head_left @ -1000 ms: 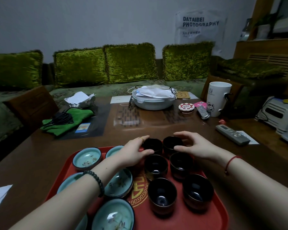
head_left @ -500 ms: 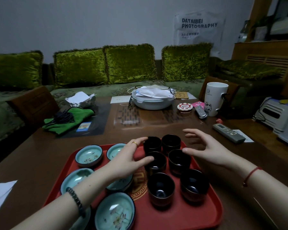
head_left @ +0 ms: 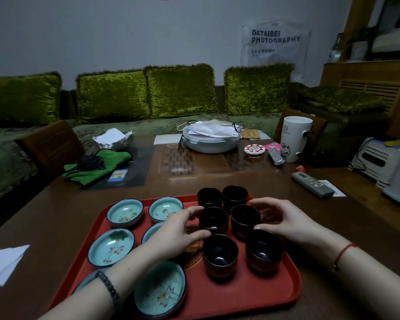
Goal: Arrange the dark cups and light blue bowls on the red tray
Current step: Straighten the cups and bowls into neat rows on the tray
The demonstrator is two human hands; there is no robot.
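Both hands have drawn back from the far pair of dark cups to the middle pair since a second ago. From the head camera, the left hand (head_left: 179, 229) curves loosely, fingers apart, against the middle-left cup (head_left: 213, 220); the right hand (head_left: 284, 218) cups the middle-right cup (head_left: 245, 217) the same way, gripping nothing firmly that I can tell. Six dark cups stand in two columns on the right half of the red tray (head_left: 252, 294), the light blue bowls (head_left: 111, 247) on its left half. The tray rests on the brown bench (head_left: 56, 218).
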